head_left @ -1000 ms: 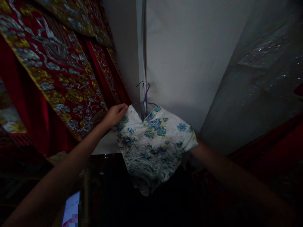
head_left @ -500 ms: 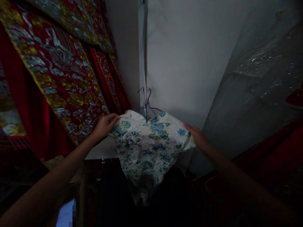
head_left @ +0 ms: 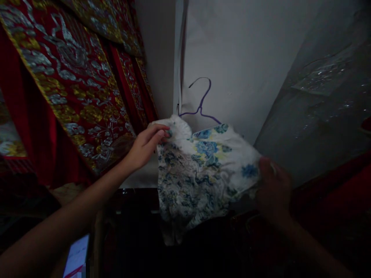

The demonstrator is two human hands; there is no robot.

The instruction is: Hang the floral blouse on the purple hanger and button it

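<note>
White-and-blue floral fabric top [head_left: 207, 152] on thin purple hanger [head_left: 200, 109] | left hand [head_left: 145, 144] pinches its shoulder | right hand [head_left: 274, 189], blurred, grips opposite sleeve [head_left: 249, 170]

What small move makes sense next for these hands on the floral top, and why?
Probably raise the right hand a little to level the floral top: it sits at the sleeve, lower in view than the left hand, and the purple hanger slants.

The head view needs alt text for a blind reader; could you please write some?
A white, blue-flowered garment on a purple hanger, with a person's left hand near the collar and blurred right hand at a sleeve. Red embroidered cloth hangs to the left.
</note>
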